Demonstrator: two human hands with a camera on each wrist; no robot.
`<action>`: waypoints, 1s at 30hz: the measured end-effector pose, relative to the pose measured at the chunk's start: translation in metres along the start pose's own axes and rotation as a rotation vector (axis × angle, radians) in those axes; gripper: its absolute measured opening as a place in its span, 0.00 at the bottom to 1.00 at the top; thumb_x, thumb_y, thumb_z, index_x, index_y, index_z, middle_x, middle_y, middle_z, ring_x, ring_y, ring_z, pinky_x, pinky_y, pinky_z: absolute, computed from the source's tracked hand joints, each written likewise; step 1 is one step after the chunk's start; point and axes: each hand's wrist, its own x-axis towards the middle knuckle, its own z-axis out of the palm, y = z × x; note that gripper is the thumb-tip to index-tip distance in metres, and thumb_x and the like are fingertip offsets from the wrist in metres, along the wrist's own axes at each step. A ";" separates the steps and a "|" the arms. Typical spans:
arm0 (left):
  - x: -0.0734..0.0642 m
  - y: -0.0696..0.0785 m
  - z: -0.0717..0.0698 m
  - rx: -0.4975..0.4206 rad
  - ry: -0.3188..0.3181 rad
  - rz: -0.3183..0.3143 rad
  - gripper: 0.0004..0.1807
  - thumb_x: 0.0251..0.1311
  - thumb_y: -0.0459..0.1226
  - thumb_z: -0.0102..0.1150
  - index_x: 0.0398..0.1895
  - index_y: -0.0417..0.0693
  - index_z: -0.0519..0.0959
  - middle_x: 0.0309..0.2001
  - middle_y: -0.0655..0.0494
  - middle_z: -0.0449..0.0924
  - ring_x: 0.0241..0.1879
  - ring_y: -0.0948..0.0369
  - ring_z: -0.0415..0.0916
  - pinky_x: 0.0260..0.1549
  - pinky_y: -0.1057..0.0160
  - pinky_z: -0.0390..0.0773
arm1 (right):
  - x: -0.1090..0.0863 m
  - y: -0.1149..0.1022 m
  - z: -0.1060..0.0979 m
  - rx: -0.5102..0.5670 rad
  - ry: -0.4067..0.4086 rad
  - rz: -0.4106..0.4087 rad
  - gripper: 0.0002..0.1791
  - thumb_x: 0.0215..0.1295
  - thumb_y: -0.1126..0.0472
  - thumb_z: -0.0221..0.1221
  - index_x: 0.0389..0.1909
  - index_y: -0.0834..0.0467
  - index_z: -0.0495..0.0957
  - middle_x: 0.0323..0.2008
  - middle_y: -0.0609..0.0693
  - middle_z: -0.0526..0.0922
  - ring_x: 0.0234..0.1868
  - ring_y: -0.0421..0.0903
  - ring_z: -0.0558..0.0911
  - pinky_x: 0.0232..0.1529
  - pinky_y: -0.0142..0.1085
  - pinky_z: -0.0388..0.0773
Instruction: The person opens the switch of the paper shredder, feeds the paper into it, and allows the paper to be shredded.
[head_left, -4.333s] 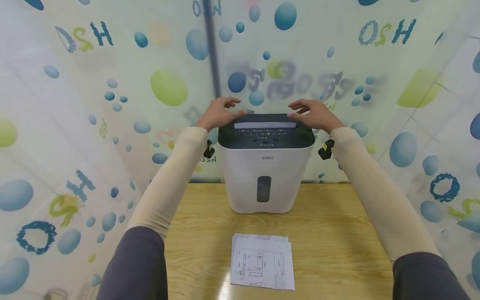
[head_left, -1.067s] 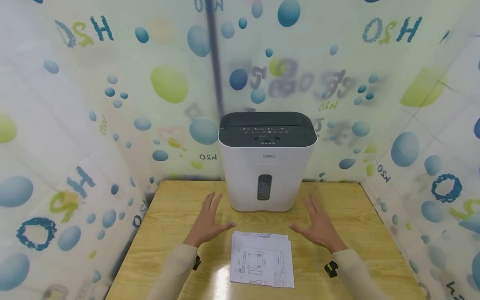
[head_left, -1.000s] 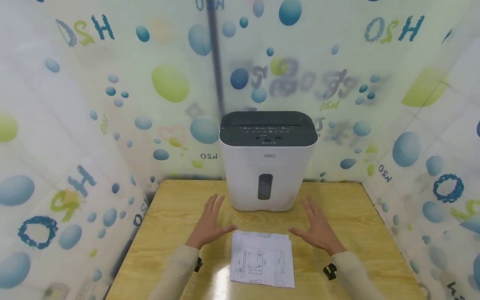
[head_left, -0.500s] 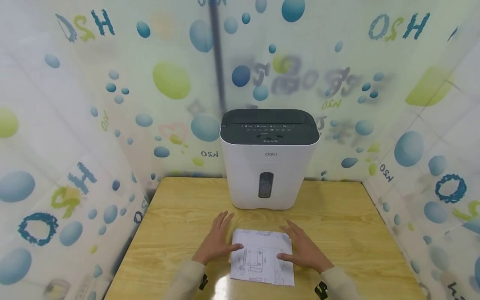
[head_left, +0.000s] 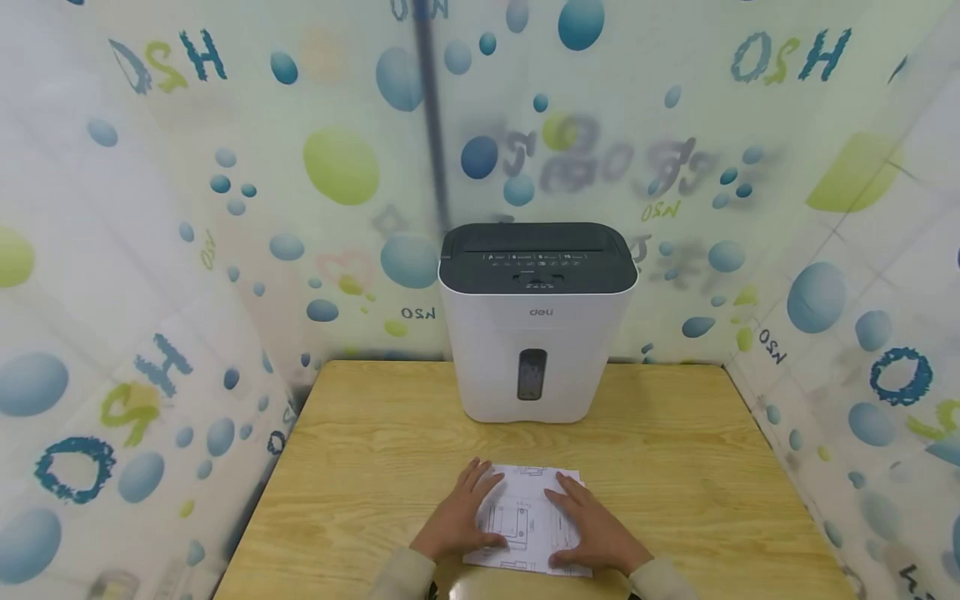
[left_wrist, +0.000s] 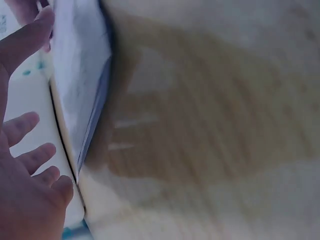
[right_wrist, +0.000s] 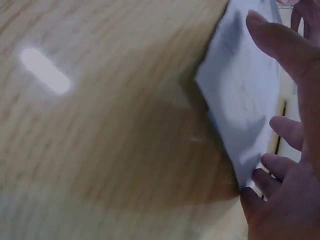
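Observation:
A small stack of printed paper (head_left: 536, 508), bearing line drawings, lies on the table in front of a paper shredder (head_left: 536, 333). My left hand (head_left: 463, 518) reaches over the stack's left side, thumb and fingers spread. From the other side my right hand (head_left: 596, 527) spreads over the right part, its thumb near the lower edge. In the left wrist view, the left fingers (left_wrist: 37, 157) stand apart beside the stack's layered edge (left_wrist: 95, 112). The right wrist view has the right thumb (right_wrist: 280, 40) over the top sheet (right_wrist: 240, 95) and the other fingertips along its border.
The white shredder has a black top with a feed slot (head_left: 532, 240) and a dark window (head_left: 532, 374) in front. It stands at the back of the wooden table (head_left: 360, 442). Patterned curtains (head_left: 337, 250) hang close behind and on both sides.
Earlier both hands were at the shredder's top, with a white sheet in its slot; no sheet shows there now. The hands have come down and closed in over the paper stack.

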 end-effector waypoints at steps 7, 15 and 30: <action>-0.007 0.003 0.007 0.037 -0.077 0.036 0.53 0.43 0.60 0.78 0.74 0.54 0.70 0.80 0.45 0.58 0.79 0.42 0.54 0.69 0.46 0.70 | -0.001 0.001 0.004 -0.016 0.007 -0.028 0.59 0.43 0.32 0.75 0.73 0.60 0.68 0.79 0.66 0.57 0.78 0.70 0.58 0.70 0.65 0.63; -0.011 0.003 0.010 0.028 -0.090 0.048 0.48 0.44 0.62 0.74 0.71 0.56 0.74 0.80 0.47 0.57 0.79 0.41 0.53 0.71 0.45 0.68 | 0.000 0.001 0.004 0.030 -0.049 0.033 0.59 0.44 0.33 0.75 0.75 0.58 0.67 0.81 0.64 0.53 0.80 0.69 0.54 0.73 0.66 0.59; -0.008 -0.001 0.020 0.114 0.012 0.059 0.31 0.58 0.56 0.67 0.64 0.59 0.81 0.76 0.48 0.66 0.76 0.43 0.61 0.71 0.48 0.69 | -0.002 0.006 0.010 0.015 -0.041 0.025 0.66 0.36 0.25 0.74 0.76 0.54 0.65 0.81 0.63 0.52 0.79 0.69 0.54 0.72 0.67 0.60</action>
